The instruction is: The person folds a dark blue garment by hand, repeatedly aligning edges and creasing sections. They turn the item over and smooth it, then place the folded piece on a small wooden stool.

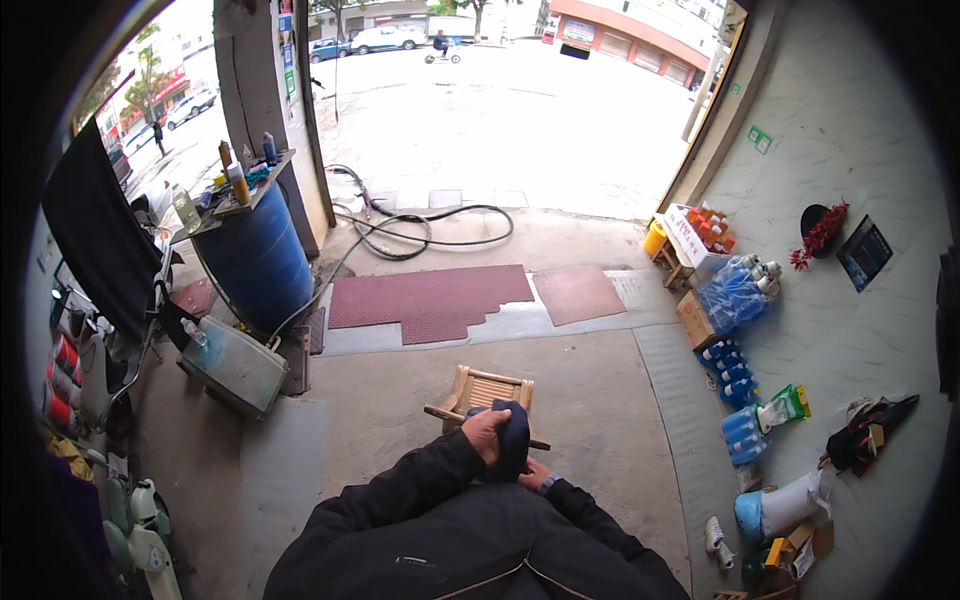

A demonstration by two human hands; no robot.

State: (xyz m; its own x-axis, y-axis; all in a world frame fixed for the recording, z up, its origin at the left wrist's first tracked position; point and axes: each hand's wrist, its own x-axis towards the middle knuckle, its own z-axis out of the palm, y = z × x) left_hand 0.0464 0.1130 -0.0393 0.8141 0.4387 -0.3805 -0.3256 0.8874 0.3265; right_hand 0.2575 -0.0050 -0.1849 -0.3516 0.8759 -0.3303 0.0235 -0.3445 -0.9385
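My left hand (486,434) is closed round a folded dark navy cloth (514,438), held up in front of my chest. At the cloth's lower right end is my right hand (534,473), its fingers curled against the fabric and partly hidden by it. A watch (549,483) is on my right wrist. Just beyond my hands stands a low wooden chair (495,390) with a slatted seat, and the cloth covers part of its front.
A blue barrel (255,255) with bottles on top and a grey-green box (235,365) stand left. Ahead, a black hose (455,212) coils by the doorway, behind red mats (430,300). Bottle packs (735,295) and a carton (694,318) line the right wall; a scooter (145,535) is lower left.
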